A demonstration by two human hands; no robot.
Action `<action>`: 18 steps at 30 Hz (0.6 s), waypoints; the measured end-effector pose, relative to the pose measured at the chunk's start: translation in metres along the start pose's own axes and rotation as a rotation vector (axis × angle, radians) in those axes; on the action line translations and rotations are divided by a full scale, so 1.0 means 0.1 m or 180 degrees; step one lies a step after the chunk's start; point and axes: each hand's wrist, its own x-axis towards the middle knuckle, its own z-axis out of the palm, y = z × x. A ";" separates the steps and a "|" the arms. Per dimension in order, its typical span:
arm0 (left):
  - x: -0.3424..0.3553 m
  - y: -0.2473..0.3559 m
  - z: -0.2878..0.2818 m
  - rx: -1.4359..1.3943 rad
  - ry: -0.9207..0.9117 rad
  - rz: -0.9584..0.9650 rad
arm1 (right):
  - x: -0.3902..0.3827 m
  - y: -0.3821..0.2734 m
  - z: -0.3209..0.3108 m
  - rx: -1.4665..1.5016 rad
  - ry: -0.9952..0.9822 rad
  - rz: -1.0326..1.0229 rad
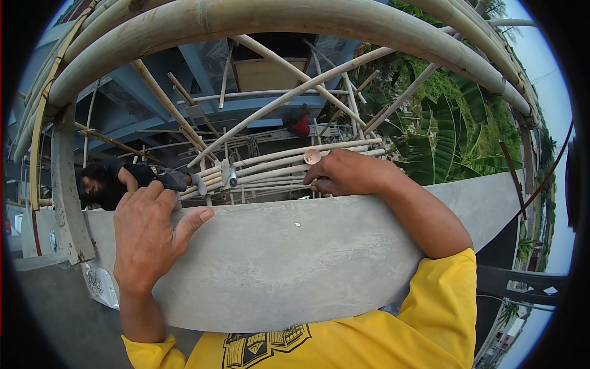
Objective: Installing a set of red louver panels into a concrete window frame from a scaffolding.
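A grey, smooth-topped concrete ledge [258,264] stretches across in front of me. My left hand [150,224] rests on its left part, fingers bent at the far edge and thumb held apart; it holds nothing. Over the far edge reaches my right hand [350,174], closed round something with a round, light-brown end [312,157] that shows above the fingers. The rest of that object is hidden, so its kind cannot be made out. On the ledge between my hands lies a small whitish speck [298,224].
Bamboo scaffold poles [289,92] cross beyond the ledge, above a drop. A co-worker [123,178] is below, near my left hand; a person in red [299,125] is farther down. A concrete post [66,184] stands left, by a white bag [98,283]. Banana leaves [445,138] grow right.
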 end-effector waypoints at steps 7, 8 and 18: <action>0.01 -0.01 0.01 -0.0066 -0.0011 -0.0031 | 0.02 0.03 0.02 -0.0019 0.0058 -0.0029; 0.01 -0.01 0.01 -0.0042 -0.0021 -0.0041 | 0.01 0.03 0.02 -0.0020 0.0059 -0.0028; 0.00 0.00 0.01 -0.0058 -0.0054 -0.0067 | 0.01 0.03 0.04 -0.0045 0.0072 -0.0069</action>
